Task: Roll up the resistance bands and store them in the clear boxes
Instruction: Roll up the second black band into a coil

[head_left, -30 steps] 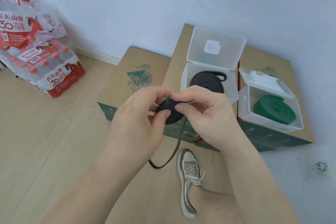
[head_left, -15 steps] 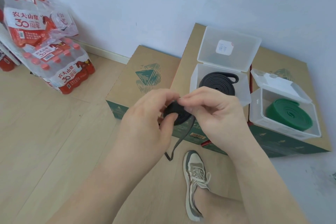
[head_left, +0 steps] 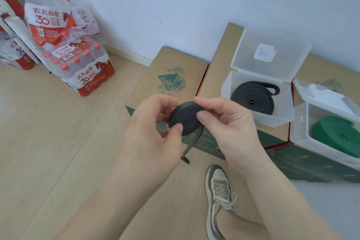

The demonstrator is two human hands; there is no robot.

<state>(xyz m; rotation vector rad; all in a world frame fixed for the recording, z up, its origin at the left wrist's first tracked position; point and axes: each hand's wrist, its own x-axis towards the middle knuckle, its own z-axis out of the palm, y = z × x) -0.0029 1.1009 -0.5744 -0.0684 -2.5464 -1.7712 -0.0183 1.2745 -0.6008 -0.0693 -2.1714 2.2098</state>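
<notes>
Head view: left hand (head_left: 152, 130) and right hand (head_left: 229, 128) both pinch black coil (head_left: 185, 119), tail (head_left: 191, 142) dangling. Risk: thumb slips, springy coil probably unwinds; tail could snag carton (head_left: 169, 68) edge.

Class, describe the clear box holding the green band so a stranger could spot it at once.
Cardboard cartons stand along the wall, with two open clear boxes on top. Take the right-hand box. It alone holds a rolled green band; its neighbour holds a black one.
</notes>
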